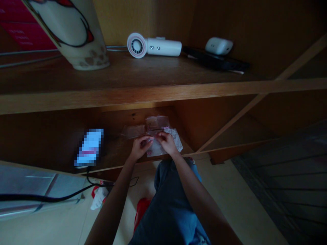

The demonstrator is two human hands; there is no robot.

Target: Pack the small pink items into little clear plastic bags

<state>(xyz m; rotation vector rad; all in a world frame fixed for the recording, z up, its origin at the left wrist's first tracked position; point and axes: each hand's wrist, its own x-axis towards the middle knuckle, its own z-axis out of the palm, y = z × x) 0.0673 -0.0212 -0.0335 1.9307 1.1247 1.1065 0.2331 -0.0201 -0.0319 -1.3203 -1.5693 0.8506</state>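
- On the lower shelf, several small clear bags are laid out near the right-hand side wall.
- The left hand is held at the front bag, with thumb and fingers curled toward each other; whether anything is pinched cannot be told.
- The right hand is held just beside it, fingers bent inward; their grip cannot be made out either.
- Well to the left, a lit phone is placed, its screen blurred.
- Above, a cup, a white fan and a white case are seen.
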